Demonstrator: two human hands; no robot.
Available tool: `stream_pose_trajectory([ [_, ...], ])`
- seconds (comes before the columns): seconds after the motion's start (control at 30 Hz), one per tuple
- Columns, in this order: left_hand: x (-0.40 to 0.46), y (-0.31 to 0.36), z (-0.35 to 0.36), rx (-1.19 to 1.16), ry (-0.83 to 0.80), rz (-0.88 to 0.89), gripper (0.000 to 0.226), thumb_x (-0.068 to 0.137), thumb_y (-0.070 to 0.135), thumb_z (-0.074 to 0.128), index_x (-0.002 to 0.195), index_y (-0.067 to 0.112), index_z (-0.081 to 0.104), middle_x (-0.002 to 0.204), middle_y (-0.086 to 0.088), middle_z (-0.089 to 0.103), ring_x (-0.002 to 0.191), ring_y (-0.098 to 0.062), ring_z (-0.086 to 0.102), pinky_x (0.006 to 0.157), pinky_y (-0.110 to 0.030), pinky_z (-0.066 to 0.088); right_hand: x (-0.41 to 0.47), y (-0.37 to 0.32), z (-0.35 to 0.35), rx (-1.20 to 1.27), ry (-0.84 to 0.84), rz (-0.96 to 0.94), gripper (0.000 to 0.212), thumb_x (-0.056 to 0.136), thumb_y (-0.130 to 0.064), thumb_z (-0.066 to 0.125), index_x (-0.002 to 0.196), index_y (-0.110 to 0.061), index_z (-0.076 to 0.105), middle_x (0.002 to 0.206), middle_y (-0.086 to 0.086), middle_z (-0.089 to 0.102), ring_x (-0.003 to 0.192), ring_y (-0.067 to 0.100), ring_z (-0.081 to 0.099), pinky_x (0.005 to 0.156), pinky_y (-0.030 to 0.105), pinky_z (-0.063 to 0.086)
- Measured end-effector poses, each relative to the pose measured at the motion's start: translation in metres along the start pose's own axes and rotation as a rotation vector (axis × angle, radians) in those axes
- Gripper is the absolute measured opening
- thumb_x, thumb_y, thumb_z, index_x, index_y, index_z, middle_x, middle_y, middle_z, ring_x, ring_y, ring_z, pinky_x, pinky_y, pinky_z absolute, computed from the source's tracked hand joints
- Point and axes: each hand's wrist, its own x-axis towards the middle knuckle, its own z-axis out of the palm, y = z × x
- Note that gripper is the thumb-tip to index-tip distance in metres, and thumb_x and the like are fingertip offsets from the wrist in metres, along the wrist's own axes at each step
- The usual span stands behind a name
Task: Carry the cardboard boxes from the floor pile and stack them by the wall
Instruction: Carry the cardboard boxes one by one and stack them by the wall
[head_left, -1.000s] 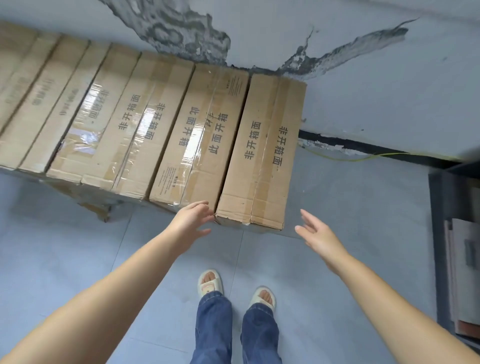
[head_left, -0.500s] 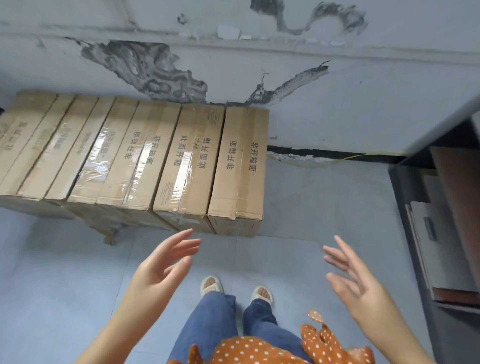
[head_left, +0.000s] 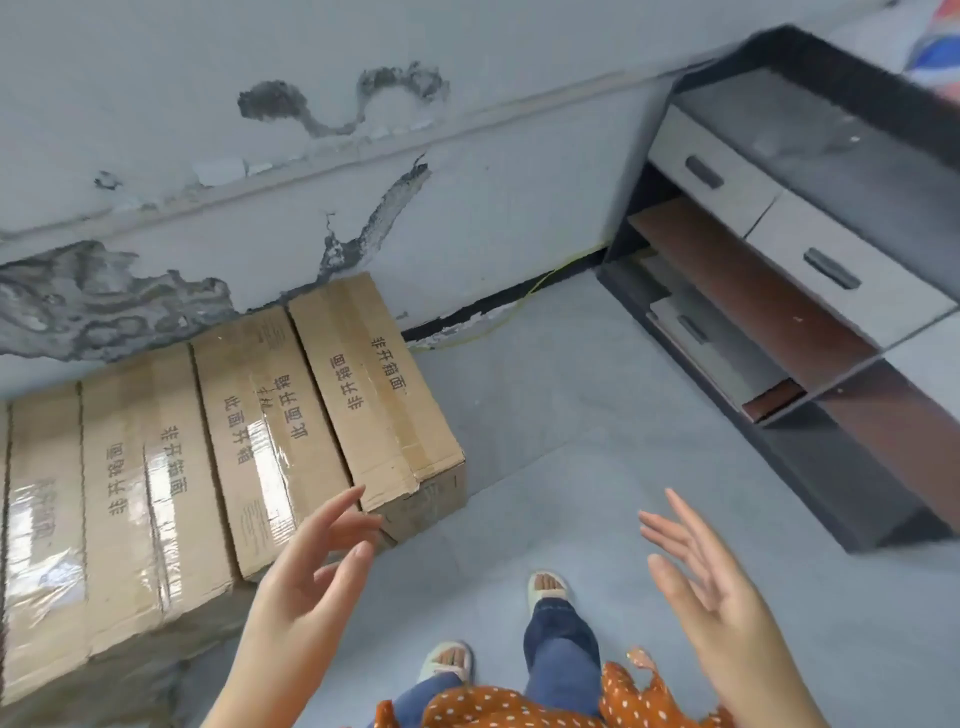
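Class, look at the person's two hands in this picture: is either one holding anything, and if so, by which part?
Nothing is held. The left hand and the right hand are both open with fingers spread, in front of the row of cardboard boxes by the wall.

Storeroom: boxes, peeling wall

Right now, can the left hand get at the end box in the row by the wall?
Probably yes. The left hand is open and holds nothing, its fingertips just short of the near corner of the end box. Nothing lies between them, and the floor beside that box is bare.
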Motion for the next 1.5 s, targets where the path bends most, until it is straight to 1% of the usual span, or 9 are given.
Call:
stream_pose_trajectory([
  [0.07, 0.003, -0.003, -0.012, 0.029, -0.116, 0.027, 0.039, 0.08, 0.019, 0.055, 0.119, 0.026, 0.06, 0.102, 0.002, 0.07, 0.092, -0.009, 0.066, 0.083, -0.024, 0.052, -0.031, 0.008, 0.013, -0.005, 0.122, 0.01, 0.051, 0.085, -0.005, 0.058, 0.128, -0.031, 0.048, 0.12, -0.007, 0.064, 0.107, -0.006, 0.06, 0.083, 0.004, 0.045],
  [0.2, 0.002, -0.004, -0.019, 0.071, -0.353, 0.059, 0.042, 0.088, -0.002, 0.054, 0.117, 0.028, 0.061, 0.101, -0.003, 0.069, 0.086, -0.01, 0.066, 0.074, -0.022, 0.052, -0.1, 0.023, 0.033, 0.03, 0.331, 0.075, 0.056, 0.085, 0.009, 0.057, 0.132, -0.02, 0.049, 0.116, -0.005, 0.067, 0.105, -0.004, 0.062, 0.083, 0.007, 0.048],
  [0.37, -0.009, 0.009, 0.002, 0.098, -0.597, 0.173, 0.039, 0.088, -0.006, 0.052, 0.12, 0.015, 0.058, 0.098, -0.008, 0.07, 0.091, 0.0, 0.064, 0.076, -0.005, 0.047, -0.183, 0.036, 0.044, 0.095, 0.667, 0.139, 0.052, 0.088, 0.002, 0.057, 0.126, -0.033, 0.052, 0.112, -0.015, 0.069, 0.108, -0.005, 0.061, 0.081, 0.004, 0.046],
  [0.63, -0.073, 0.008, 0.051, 0.158, -1.086, 0.289, 0.038, 0.087, -0.007, 0.054, 0.111, 0.021, 0.061, 0.101, -0.007, 0.07, 0.092, 0.0, 0.065, 0.078, -0.005, 0.046, -0.312, 0.05, 0.065, 0.168, 1.095, 0.238, 0.052, 0.088, -0.002, 0.06, 0.124, -0.038, 0.052, 0.118, -0.019, 0.064, 0.106, -0.01, 0.059, 0.081, 0.001, 0.044],
  [0.87, -0.195, -0.018, 0.075, 0.198, -1.428, 0.421, 0.039, 0.087, -0.003, 0.057, 0.11, 0.028, 0.061, 0.109, 0.014, 0.069, 0.101, -0.001, 0.063, 0.079, -0.006, 0.046, -0.468, 0.082, 0.112, 0.202, 1.46, 0.318, 0.051, 0.087, 0.002, 0.061, 0.12, -0.035, 0.056, 0.118, -0.014, 0.065, 0.103, -0.011, 0.059, 0.08, 0.002, 0.045],
  [1.0, -0.289, -0.049, 0.062, 0.178, -1.565, 0.426, 0.042, 0.088, -0.001, 0.058, 0.111, 0.034, 0.061, 0.11, 0.016, 0.068, 0.104, 0.0, 0.062, 0.079, -0.006, 0.046, -0.569, 0.106, 0.147, 0.235, 1.575, 0.379, 0.051, 0.087, 0.0, 0.062, 0.122, -0.036, 0.054, 0.12, -0.016, 0.063, 0.104, -0.012, 0.058, 0.081, 0.003, 0.045],
  [1.13, -0.382, -0.079, 0.044, 0.178, -1.73, 0.417, 0.044, 0.088, -0.008, 0.055, 0.111, 0.028, 0.063, 0.109, 0.01, 0.069, 0.105, -0.007, 0.064, 0.082, -0.016, 0.052, -0.659, 0.118, 0.18, 0.243, 1.738, 0.425, 0.052, 0.086, 0.001, 0.063, 0.121, -0.036, 0.055, 0.12, -0.016, 0.064, 0.104, -0.011, 0.059, 0.08, 0.003, 0.045],
  [1.3, -0.48, -0.099, 0.034, 0.244, -1.974, 0.478, 0.046, 0.086, -0.01, 0.056, 0.112, 0.027, 0.062, 0.111, 0.015, 0.068, 0.103, -0.001, 0.063, 0.078, -0.009, 0.049, -0.74, 0.132, 0.223, 0.34, 1.964, 0.481, 0.05, 0.087, 0.003, 0.062, 0.121, -0.034, 0.055, 0.12, -0.015, 0.063, 0.102, -0.012, 0.059, 0.076, 0.002, 0.044],
  [1.5, -0.564, -0.109, 0.038, 0.291, -2.142, 0.467, 0.043, 0.086, -0.012, 0.054, 0.111, 0.023, 0.062, 0.108, 0.017, 0.069, 0.099, 0.002, 0.063, 0.076, -0.006, 0.048, -0.791, 0.152, 0.247, 0.472, 2.147, 0.549, 0.05, 0.086, 0.007, 0.06, 0.117, -0.031, 0.056, 0.118, -0.008, 0.064, 0.097, -0.012, 0.06, 0.071, 0.002, 0.046],
])
